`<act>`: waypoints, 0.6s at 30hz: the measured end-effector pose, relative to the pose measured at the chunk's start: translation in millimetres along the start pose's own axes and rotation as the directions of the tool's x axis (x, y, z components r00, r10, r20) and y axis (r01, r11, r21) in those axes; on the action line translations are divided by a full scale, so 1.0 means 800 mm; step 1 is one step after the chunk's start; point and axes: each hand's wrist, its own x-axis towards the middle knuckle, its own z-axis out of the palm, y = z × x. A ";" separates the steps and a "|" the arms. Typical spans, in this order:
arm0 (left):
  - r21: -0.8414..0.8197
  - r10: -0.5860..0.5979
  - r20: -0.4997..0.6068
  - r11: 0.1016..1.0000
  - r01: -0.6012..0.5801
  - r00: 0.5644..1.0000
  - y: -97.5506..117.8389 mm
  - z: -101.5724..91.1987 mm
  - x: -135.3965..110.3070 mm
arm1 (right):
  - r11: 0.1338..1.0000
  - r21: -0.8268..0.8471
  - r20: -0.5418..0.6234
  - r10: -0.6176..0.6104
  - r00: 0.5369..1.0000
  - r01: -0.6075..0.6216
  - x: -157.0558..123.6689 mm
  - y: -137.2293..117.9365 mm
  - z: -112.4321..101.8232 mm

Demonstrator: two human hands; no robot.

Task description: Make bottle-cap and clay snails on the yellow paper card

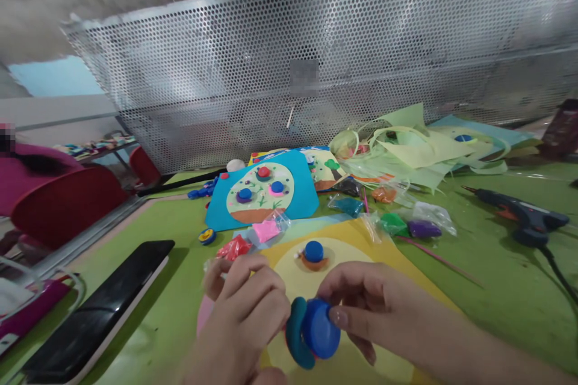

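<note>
Both my hands meet low in the middle over a yellow card [388, 255] with a pale circle on it. My right hand [370, 304] pinches a blue bottle cap [321, 328] that has a curved strip of teal clay [294, 332] wrapped along its left edge. My left hand [246, 313] is curled with its fingers closed against the clay side of the cap. Another blue cap on a brown clay base [313, 252] sits on the pale circle just beyond my hands.
A blue card with a finished cap-and-clay picture [264, 192] lies farther back. Small bags of coloured clay [422, 225] and pale green paper scraps [406, 153] are scattered around. A glue gun [524, 216] lies at the right, a black phone [99, 307] at the left. A perforated metal screen [361, 54] stands behind.
</note>
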 end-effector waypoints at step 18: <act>-0.221 -0.122 0.010 0.968 0.121 0.993 -0.001 0.019 -0.007 | 0.976 0.216 0.101 -0.041 0.994 0.018 0.000 0.000 0.002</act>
